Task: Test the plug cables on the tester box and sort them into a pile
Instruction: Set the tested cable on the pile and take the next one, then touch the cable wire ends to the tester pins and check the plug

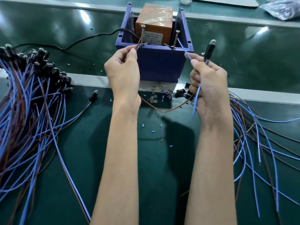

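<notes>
Forearms (120, 159) reach up from the bottom edge over the green surface (154, 168) toward the blue tester box (155, 62), which holds an orange block (155, 18). The left hand (123, 65) pinches the bare end of a brown wire (137, 47) between thumb and forefinger, right at the left screw (142, 35). The right hand (209, 82) has its fingers (194, 62) curled round a blue wire (184, 49) and also holds the black plug (209, 49) upright, its clear tip on top. The blue end lies at the right screw (176, 38); whether it touches I cannot tell.

To test well, press both stripped ends firmly on the screw shanks at once, keep fingertips back on the insulation, and turn the clear tip toward the eyes so any glow is easy to read. A weak touch could pass for a dead cable. The sorted pile (32, 95) lies left; loose cables (251, 127) fan out right.
</notes>
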The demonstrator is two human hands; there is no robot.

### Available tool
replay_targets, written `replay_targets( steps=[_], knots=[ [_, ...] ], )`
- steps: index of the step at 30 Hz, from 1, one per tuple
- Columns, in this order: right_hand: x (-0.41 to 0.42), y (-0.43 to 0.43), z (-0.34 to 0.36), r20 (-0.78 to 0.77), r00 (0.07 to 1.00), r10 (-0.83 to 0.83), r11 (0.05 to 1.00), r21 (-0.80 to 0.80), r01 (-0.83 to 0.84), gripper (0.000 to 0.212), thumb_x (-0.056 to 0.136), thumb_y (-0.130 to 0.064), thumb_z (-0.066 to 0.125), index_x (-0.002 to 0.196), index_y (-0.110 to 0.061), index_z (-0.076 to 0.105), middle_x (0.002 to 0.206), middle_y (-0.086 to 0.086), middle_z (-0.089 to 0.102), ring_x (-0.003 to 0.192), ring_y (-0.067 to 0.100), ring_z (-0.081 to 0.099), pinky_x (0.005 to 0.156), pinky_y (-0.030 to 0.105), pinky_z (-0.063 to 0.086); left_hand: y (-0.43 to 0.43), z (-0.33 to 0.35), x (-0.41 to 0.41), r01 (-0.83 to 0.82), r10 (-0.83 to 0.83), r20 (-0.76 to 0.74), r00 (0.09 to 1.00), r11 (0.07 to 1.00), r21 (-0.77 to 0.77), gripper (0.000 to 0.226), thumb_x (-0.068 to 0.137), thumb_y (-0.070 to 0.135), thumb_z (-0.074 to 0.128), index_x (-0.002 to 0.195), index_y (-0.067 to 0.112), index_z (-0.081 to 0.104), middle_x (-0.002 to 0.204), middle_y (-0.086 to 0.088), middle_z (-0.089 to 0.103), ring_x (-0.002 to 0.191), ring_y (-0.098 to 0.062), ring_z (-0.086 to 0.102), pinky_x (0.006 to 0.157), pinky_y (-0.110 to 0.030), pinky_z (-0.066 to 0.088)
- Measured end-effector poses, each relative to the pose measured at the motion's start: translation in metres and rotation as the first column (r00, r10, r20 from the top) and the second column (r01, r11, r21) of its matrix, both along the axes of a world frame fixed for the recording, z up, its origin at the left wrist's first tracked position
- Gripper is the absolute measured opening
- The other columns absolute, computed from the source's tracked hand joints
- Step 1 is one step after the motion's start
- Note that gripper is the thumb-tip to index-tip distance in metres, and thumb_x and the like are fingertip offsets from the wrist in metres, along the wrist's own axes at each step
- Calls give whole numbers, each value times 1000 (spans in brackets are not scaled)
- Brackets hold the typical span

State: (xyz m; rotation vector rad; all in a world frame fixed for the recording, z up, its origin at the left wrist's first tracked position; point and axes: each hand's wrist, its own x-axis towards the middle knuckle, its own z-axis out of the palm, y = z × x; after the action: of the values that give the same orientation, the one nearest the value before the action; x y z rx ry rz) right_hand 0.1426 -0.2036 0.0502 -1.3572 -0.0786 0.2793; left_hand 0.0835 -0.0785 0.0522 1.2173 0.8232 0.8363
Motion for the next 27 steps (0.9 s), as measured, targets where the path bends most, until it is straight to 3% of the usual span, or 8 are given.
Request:
replay_targets(
  steps=[7,10,14,18,27],
  knots=[
    [-1,0,0,42,998,43,998,-41,-41,23,92,-3,51,88,-13,72,48,-11,26,41,2,21,41,14,18,-1,0,-1,23,-23,15,1000,999,-26,17,94,10,55,94,13,72,62,11,57,53,-2,39,58,-15,33],
    [0,-1,0,37,999,35,999,-28,-34,21,92,-2,51,91,-9,71,45,-13,28,39,2,21,39,13,18,0,0,-2,29,-28,24,999,999,-34,19,94,8,55,100,9,73,76,6,69,53,1,39,58,-13,33],
    [1,-1,-1,41,999,34,999,-33,-33,22,92,-2,50,91,-9,71,45,-13,28,38,2,21,39,13,18,1,1,-3,41,-40,18,999,999,-35,19,94,7,56,101,8,73,63,10,68,52,1,39,55,-12,31],
    [0,-1,-1,57,998,40,998,-46,-38,23,91,-3,51,88,-12,72,44,-13,28,38,3,22,39,13,19,4,0,-4,48,-48,-3,999,998,-36,17,94,9,57,93,13,73,56,17,49,51,1,38,51,-11,31],
    [0,-2,0,66,997,47,997,-57,-43,25,92,-3,51,84,-14,72,45,-12,28,39,3,23,40,12,21,4,-1,-3,56,-56,-1,998,998,-41,17,94,9,57,91,14,73,49,20,48,44,1,39,44,-8,31]
  ],
)
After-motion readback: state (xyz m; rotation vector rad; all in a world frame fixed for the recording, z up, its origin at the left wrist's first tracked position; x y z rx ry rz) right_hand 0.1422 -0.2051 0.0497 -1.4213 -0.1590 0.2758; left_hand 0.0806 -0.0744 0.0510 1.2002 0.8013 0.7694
